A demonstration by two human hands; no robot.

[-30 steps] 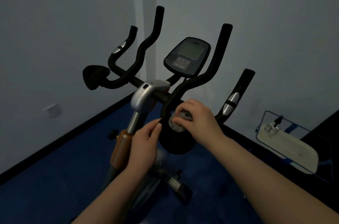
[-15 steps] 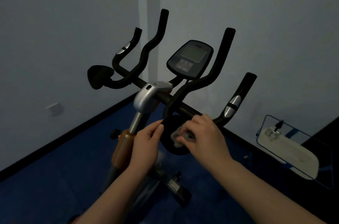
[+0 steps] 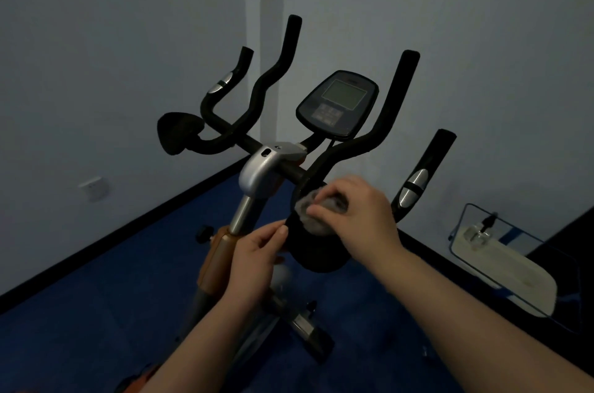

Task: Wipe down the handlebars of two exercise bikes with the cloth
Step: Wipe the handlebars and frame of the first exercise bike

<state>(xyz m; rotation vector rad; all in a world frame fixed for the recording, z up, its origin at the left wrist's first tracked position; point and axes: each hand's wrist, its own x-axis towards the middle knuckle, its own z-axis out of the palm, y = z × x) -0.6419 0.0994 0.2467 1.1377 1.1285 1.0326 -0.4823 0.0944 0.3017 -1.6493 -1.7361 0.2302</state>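
Note:
An exercise bike stands before me with black foam handlebars (image 3: pixel 350 148) that branch into several upright grips. Its grey console (image 3: pixel 337 103) sits between the inner grips. My right hand (image 3: pixel 356 215) is shut on a bunched grey cloth (image 3: pixel 316 212) and presses it against the near right elbow pad (image 3: pixel 316 254), a black rounded pad below the crossbar. My left hand (image 3: pixel 257 257) pinches the left edge of that pad with thumb and fingers. A second black elbow pad (image 3: pixel 176 132) sits at the far left of the bar.
The bike's silver stem (image 3: pixel 257 174) and orange post (image 3: pixel 218 257) drop to a blue floor. White walls meet in a corner behind. A wall socket (image 3: pixel 93 188) is low on the left. A white flat mop head in a blue wire frame (image 3: pixel 501 260) lies at the right.
My right hand slid down the pad with the cloth, then back up toward the crossbar. My left hand kept its pinch on the pad's edge. The view shifted slightly.

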